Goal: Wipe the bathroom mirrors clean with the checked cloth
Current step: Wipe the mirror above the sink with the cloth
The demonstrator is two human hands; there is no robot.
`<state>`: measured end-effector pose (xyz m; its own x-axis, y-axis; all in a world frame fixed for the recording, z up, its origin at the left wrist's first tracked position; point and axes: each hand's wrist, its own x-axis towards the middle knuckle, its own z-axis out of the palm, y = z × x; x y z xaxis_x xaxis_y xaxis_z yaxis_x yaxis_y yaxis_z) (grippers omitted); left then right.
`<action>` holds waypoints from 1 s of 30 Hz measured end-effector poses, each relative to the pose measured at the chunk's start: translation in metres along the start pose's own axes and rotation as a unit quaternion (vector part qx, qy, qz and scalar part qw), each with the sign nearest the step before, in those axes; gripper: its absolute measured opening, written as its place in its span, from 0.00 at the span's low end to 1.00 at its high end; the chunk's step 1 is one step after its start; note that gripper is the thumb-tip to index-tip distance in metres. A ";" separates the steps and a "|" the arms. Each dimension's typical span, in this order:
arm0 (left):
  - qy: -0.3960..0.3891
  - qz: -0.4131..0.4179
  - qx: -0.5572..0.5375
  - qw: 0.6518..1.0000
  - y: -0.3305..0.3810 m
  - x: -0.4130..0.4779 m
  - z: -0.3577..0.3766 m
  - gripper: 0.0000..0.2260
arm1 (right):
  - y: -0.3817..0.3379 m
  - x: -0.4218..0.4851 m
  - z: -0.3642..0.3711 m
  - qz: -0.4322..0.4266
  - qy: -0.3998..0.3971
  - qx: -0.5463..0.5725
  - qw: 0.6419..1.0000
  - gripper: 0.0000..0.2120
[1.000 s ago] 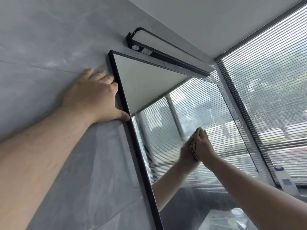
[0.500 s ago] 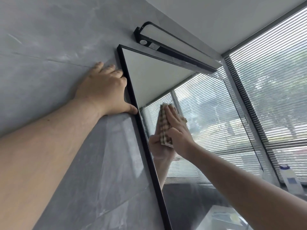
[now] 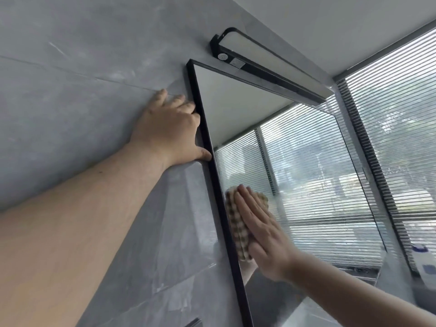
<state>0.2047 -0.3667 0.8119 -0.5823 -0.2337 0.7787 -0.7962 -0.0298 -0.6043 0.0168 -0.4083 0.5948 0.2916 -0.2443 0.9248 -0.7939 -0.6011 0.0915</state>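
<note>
Two hands work here. Low centre of the frame, the right hand point(image 3: 262, 234) presses flat, straight fingers on the checked cloth point(image 3: 238, 228) against the mirror point(image 3: 295, 173), its long axis running up the black frame. Wiping is mid-stroke; uncovered glass probably comes next. Upper left, the left hand point(image 3: 167, 131) braces, fingers spread, on the wall point(image 3: 70, 90).

Left hand point(image 3: 168, 128): arm stretched up, palm flat, fingers straight, thumb out to the side. Right hand point(image 3: 262, 234): forearm raised from lower right, palm flat, fingers straight and together, pointing up-left.
</note>
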 end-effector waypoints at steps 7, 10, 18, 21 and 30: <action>0.018 -0.038 -0.027 0.999 0.000 0.002 0.002 0.54 | 0.000 0.127 -0.037 0.003 0.043 -0.016 0.999 0.39; 0.017 -0.043 -0.031 0.998 0.000 0.001 0.001 0.56 | 0.001 0.168 -0.052 0.043 0.061 -0.010 0.997 0.38; 0.020 -0.040 -0.022 0.999 0.000 0.002 0.001 0.55 | 0.001 0.131 -0.035 -0.010 0.072 0.020 0.997 0.39; 0.006 -0.044 -0.025 0.999 0.000 0.003 0.000 0.58 | 0.011 0.113 -0.027 -0.050 0.068 0.002 0.996 0.35; 0.006 -0.030 -0.037 0.999 -0.002 0.003 0.000 0.53 | 0.009 0.171 -0.067 0.050 -0.013 0.039 0.998 0.38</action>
<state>0.2047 -0.3673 0.8150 -0.5341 -0.2219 0.8158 -0.8399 0.0293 -0.5419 0.0242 -0.4046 0.7779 0.2269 -0.3250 0.9181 -0.7762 -0.6298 -0.0311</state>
